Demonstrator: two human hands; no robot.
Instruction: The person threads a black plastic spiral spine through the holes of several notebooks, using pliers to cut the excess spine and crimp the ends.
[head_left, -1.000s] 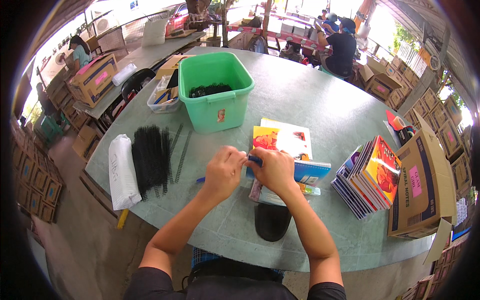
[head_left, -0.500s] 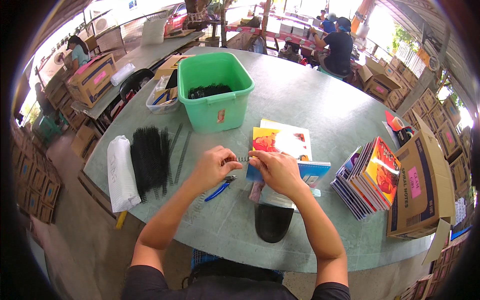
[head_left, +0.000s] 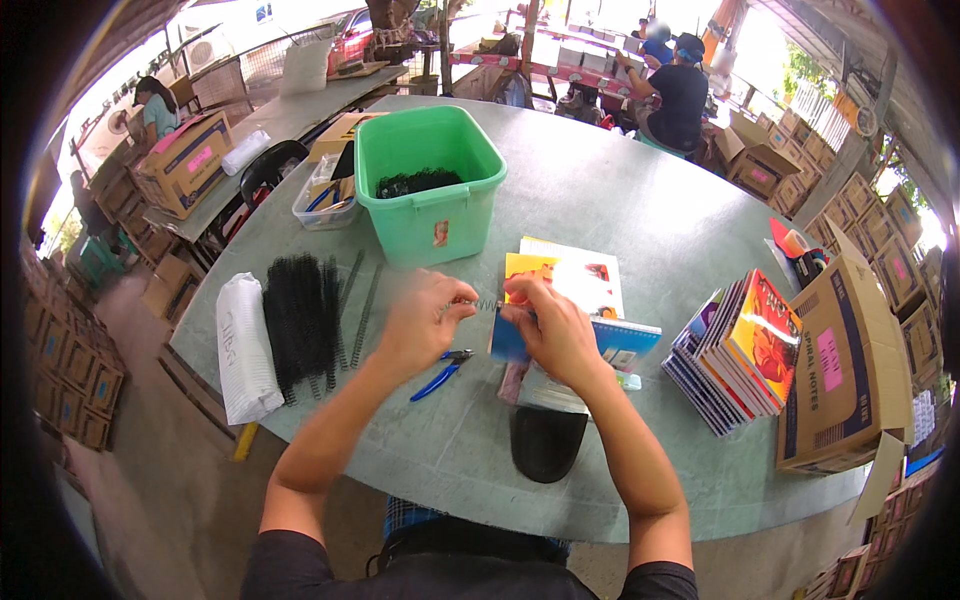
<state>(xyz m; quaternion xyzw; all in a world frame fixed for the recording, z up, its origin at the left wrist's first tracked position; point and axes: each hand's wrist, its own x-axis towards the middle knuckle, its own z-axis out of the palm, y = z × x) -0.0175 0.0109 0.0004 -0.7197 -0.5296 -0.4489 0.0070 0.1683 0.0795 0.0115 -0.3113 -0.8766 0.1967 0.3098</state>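
Note:
A dark spiral binding coil (head_left: 487, 304) stretches between my two hands above the table. My left hand (head_left: 420, 322), a little blurred, pinches the coil's left part between thumb and fingers. Closed at the near end of the coil is my right hand (head_left: 553, 335), at the left edge of a blue notebook (head_left: 625, 340); exactly how its fingertips grip is hidden. Behind that notebook lie yellow and red notebooks (head_left: 575, 275). Blue-handled cutting pliers (head_left: 437, 379) rest beside my left forearm. Under the blue notebook sits a stack, with a black rounded piece (head_left: 547, 443) in front.
A green bin (head_left: 437, 228) holds black coils. Left of my hands lie a bundle of black coils (head_left: 302, 320) and a white wrapped roll (head_left: 246, 350). Stacked notebooks (head_left: 735, 350) and an open carton (head_left: 845, 370) stand right. A clear tray (head_left: 327, 208) holds tools. Other people work farther back.
Both hands have risen slightly away from me. My left hand has turned and lifted, and the coil between the hands tilts more. A loose coil tail below my left hand no longer shows.

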